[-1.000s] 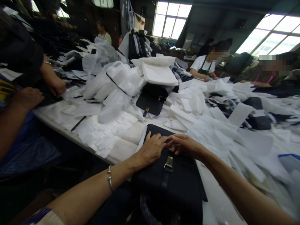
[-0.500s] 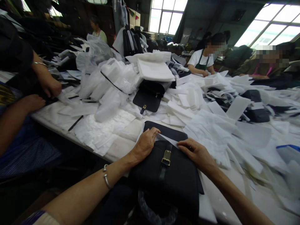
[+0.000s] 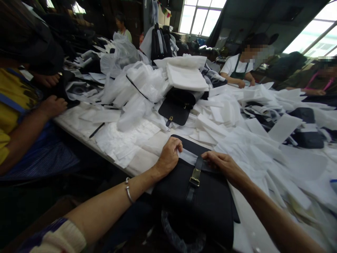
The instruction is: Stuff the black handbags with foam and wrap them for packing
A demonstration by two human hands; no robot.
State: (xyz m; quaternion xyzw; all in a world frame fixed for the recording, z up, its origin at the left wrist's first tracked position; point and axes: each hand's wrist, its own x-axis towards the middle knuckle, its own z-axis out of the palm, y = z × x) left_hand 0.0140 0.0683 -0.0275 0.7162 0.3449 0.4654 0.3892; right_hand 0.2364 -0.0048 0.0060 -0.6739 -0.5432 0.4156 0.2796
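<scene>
A black bag (image 3: 210,200) lies in front of me at the table edge, its plastic-wrapped handle (image 3: 171,232) towards me. Down its middle runs a strap (image 3: 199,163) with a gold buckle (image 3: 195,177). White sheet material (image 3: 189,156) shows between the front and the black panel (image 3: 193,144) behind it. My left hand (image 3: 170,156) is closed at the left end of this sheet, fingers curled in a pinch. My right hand (image 3: 223,163) pinches by the strap's far end, thumb and fingertips together; its fingertips partly hide what they hold.
Another black bag (image 3: 175,110) with its flap hanging open lies beyond, under folded white foam (image 3: 186,75). Loose white sheets (image 3: 252,151) and clear plastic (image 3: 134,109) heap over the table. A co-worker's hands (image 3: 54,105) work at left; other people sit across the table.
The view has swung left, so the scene sits further right. My left fingers have curled in more tightly. My right fingertips have come to the strap's end, which now stands up higher.
</scene>
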